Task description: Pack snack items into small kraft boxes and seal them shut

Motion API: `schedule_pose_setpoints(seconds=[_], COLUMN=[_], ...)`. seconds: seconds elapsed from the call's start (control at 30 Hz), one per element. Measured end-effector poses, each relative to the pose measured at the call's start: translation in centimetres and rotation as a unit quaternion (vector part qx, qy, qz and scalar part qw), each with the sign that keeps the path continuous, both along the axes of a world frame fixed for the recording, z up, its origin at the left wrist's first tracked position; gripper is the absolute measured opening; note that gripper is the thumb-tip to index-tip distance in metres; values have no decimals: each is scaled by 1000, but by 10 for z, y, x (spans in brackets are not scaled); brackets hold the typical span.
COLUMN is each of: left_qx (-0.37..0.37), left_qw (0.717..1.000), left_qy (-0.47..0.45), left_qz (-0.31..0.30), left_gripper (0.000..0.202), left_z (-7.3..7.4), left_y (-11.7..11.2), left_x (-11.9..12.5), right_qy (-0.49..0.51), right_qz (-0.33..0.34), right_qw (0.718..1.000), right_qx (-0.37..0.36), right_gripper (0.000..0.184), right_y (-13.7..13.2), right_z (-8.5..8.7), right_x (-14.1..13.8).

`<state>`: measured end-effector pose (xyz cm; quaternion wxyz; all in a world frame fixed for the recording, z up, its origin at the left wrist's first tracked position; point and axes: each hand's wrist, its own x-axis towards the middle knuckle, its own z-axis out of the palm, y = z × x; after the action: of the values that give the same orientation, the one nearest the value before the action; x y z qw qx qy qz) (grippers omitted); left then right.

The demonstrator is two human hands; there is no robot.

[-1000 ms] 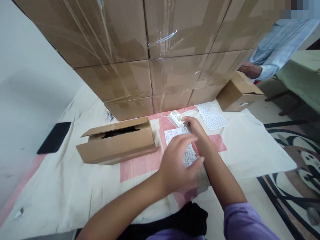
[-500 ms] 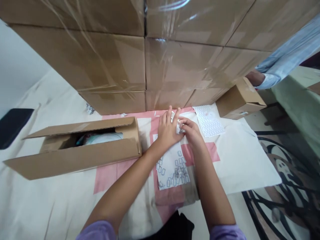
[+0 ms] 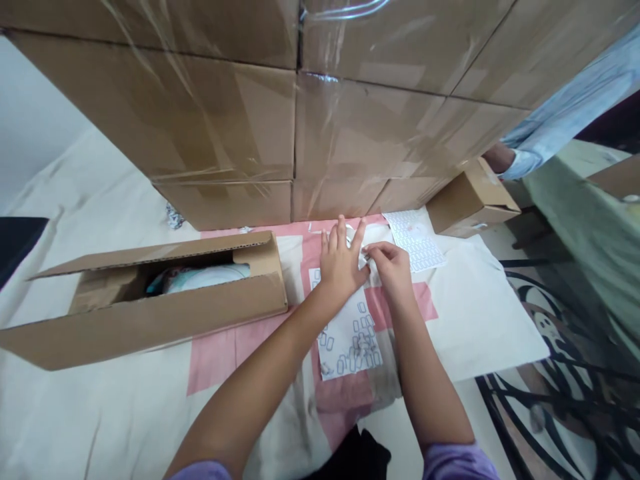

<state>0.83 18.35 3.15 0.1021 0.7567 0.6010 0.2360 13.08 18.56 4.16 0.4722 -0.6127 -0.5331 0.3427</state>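
Observation:
My left hand (image 3: 341,261) lies flat with its fingers spread, over the top of a white paper sheet (image 3: 345,333) printed with small blue-outlined rectangles. Beside its thumb, my right hand (image 3: 393,263) is pinched with thumb and forefinger together. What it grips is too small to make out; something whitish shows at the fingertips. A pale curved thing (image 3: 349,235) peeks out between the left fingers, mostly hidden. Just beyond the right hand is a second sheet (image 3: 415,240) densely covered in small printed shapes.
Brown cartons (image 3: 225,127) wrapped in clear film form a wall ahead. To the left lies an open cardboard box (image 3: 165,313) with a light-coloured item inside. At right stand a small carton (image 3: 465,203), another person's sleeve (image 3: 565,127) and a black metal frame (image 3: 545,367).
My right hand has drawn slightly away from my left, its fingers now in a tighter pinch. The left hand stays spread on the sheet. The view has shifted a little.

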Motion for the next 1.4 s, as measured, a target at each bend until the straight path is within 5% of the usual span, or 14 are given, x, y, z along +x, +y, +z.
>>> schedule_pose_setpoints(seconds=[0.33,0.5,0.6,1.0,1.13,1.23,1.4], left_qx=[19,28,35,38,46,60,55], left_qw=[1000,1000,999,999,998,998,998], left_qy=[-6,1,7,24,32,29,18], left_qz=[-6,-5,0,-13,-19,-22,-21], left_gripper=[90,88,88,92,96,98,96], left_z=[-3,1,1,0,-2,-5,-7], left_y=[-4,-5,-5,-1,0,0,0], left_x=[2,0,0,-3,-3,-4,-4], right_qy=[38,-161,-222,-63,104,182,102], right_qz=[37,-41,-36,4,52,74,23], right_qw=[998,984,973,994,975,958,982], right_qx=[-20,64,50,-84,-192,-208,-160], right_gripper=[21,19,24,19,17,18,20], right_y=[-5,-7,-9,-15,-17,-18,-19], right_z=[7,5,5,19,30,34,29], right_x=[1,2,8,11,16,18,17])
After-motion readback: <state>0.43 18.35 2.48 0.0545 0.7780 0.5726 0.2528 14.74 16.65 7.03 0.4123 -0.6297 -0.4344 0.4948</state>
